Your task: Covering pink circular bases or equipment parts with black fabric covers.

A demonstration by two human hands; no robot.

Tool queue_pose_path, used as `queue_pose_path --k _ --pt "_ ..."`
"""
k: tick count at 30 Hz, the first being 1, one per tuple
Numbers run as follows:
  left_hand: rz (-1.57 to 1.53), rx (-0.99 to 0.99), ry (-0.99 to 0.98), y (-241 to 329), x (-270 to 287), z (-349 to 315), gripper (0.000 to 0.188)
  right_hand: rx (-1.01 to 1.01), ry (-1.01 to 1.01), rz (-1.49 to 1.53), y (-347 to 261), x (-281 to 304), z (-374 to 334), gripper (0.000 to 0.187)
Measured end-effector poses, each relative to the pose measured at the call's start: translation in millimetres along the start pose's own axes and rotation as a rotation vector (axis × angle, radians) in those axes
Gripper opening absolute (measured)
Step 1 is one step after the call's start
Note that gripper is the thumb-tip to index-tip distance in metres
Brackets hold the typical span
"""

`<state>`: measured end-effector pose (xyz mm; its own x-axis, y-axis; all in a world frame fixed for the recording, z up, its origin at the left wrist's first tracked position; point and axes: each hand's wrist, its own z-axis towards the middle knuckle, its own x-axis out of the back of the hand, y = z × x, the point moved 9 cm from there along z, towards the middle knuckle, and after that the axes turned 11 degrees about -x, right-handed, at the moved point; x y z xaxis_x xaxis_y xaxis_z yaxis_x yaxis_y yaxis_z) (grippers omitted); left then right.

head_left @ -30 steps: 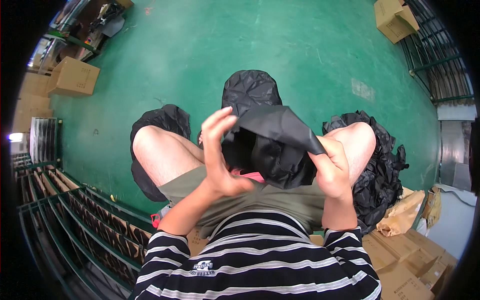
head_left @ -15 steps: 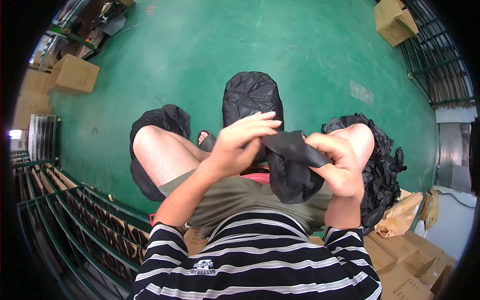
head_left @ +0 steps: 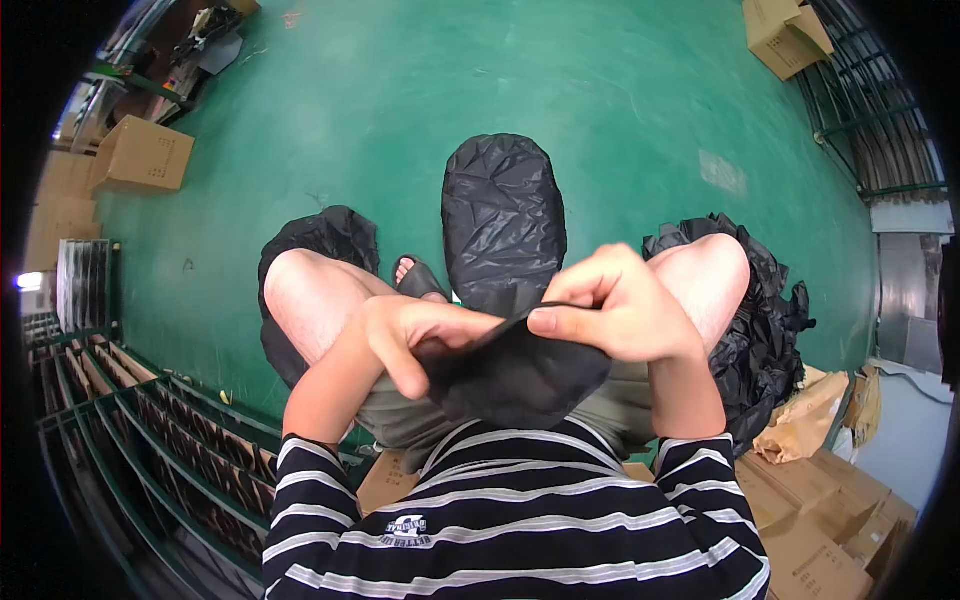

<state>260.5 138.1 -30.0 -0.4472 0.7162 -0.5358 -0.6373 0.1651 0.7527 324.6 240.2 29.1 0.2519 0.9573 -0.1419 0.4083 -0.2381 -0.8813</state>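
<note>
A soft black fabric piece (head_left: 525, 380), shaped like a pouch with an opening at its upper side, is held over my lap. My right hand (head_left: 630, 310) pinches its rim between thumb and fingers. My left hand (head_left: 410, 340) reaches into the opening from the left, with fingers stretched and partly hidden by the cloth, and thumb held apart outside. Just beyond my hands, a long, rounded stack or bundle of wrinkled black fabric (head_left: 505, 215) rests on the green floor between my legs.
Crumpled black fabric (head_left: 765, 330) lies in a heap beyond my right knee, and more black fabric (head_left: 335, 235) lies by my left knee. Cardboard boxes (head_left: 820, 510) and a brown paper bag (head_left: 800, 415) stand at lower right. Green metal racks (head_left: 180, 450) line the left.
The black piece has swung left and toward my body, its opening now spread. My left hand has moved lower and into the opening; my right hand has shifted left, gripping the rim.
</note>
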Motion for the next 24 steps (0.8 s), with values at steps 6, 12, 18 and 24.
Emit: queue_pose_path --k 6,12,18,24 --pt "0.328 -0.77 0.013 27.8 -5.0 -33.9 0.042 -0.002 -0.343 0.041 41.2 20.7 9.5 0.056" --pt "0.091 0.242 -0.073 -43.5 -14.0 -34.9 0.074 -0.008 -0.232 0.13 28.5 5.7 -9.3 0.017" --pt "-0.158 0.155 -0.024 -27.2 -27.0 7.2 0.06 0.04 -0.235 0.027 17.5 -2.3 5.7 0.012" --pt "-0.528 0.235 0.33 -86.3 -4.4 -6.0 0.079 -0.025 -0.191 0.116 28.6 -1.7 17.6 0.013"
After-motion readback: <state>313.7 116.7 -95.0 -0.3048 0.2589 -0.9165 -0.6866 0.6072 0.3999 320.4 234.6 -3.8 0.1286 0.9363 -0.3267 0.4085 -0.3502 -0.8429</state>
